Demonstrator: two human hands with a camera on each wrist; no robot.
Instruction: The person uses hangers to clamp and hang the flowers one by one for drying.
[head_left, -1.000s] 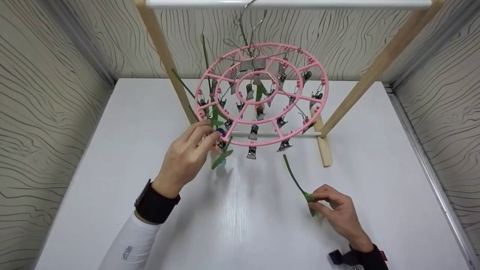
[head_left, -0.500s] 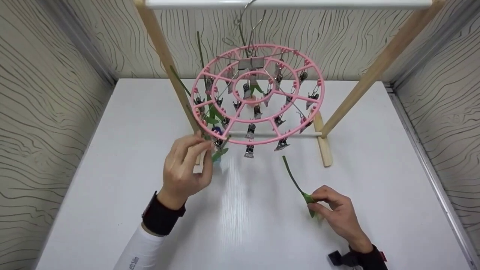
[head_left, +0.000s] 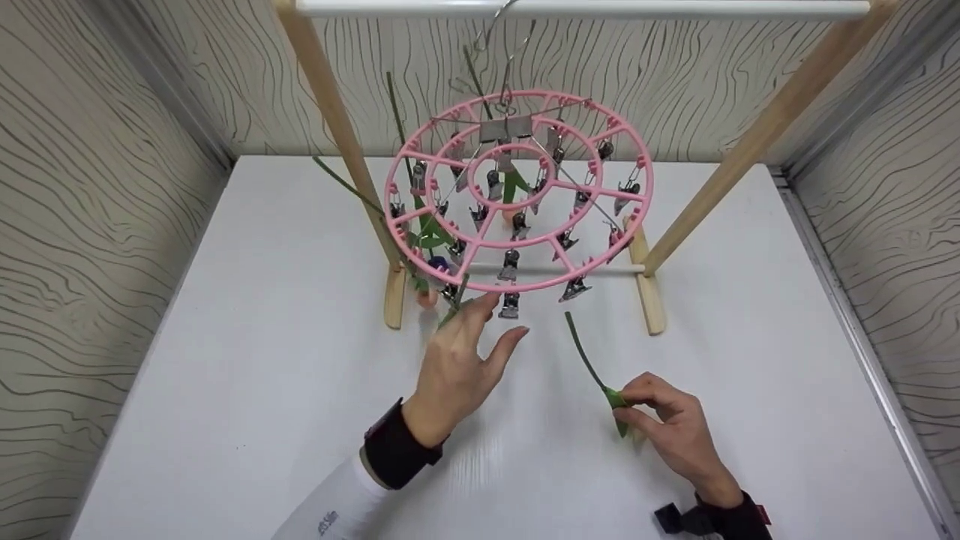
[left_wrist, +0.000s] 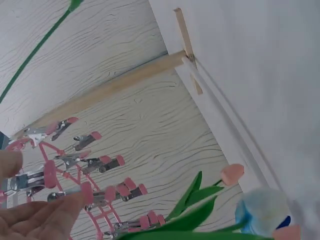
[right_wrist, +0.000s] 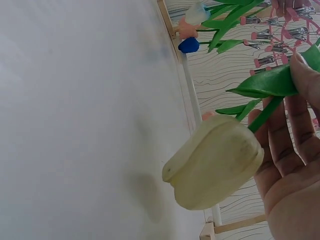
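My left hand [head_left: 461,360] is at the front edge of a round pink clip hanger [head_left: 649,172], thumb spread away from the fingers. Its fingertips reach beside a front metal clip [head_left: 510,304]; whether they touch it I cannot tell. Lower right, my right hand [head_left: 679,427] pinches an artificial tulip by its green leaf and stem [head_left: 585,349]. The tulip's cream bloom [right_wrist: 215,162] points down in the right wrist view. Several tulips hang bloom-down from the hanger's left and middle, including a blue tulip [right_wrist: 189,45] and a pink tulip [left_wrist: 232,174].
The hanger hooks over a white rail [head_left: 600,9] between wooden posts [head_left: 765,135]. The rack's wooden feet [head_left: 649,304] stand on the white table [head_left: 247,360]. Patterned walls [head_left: 60,225] enclose the back and sides.
My left hand has left the tulip at the hanger's left edge and moved right to the front clip. The hanger has swayed slightly. The right hand stays almost still with its tulip.
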